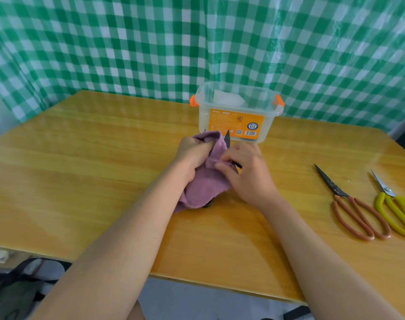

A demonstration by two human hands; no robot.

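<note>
Bench (pixel 81 169) centre, just before clear box (pixel 236 116): left hand (pixel 192 155) grips purple cloth (pixel 203 188) wrapped over dark scissors (pixel 227 137), blade tip poking out. Right hand (pixel 247 172) pinches the cloth against the blade. Judged step: wiping the blades. Next: draw the cloth tipward, keeping fingers off the edge.

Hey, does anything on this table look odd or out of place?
Only one thing: a dark blade tip sticks bare out of the purple cloth held by the left hand and right hand. Nothing looks spilled or broken.
</note>
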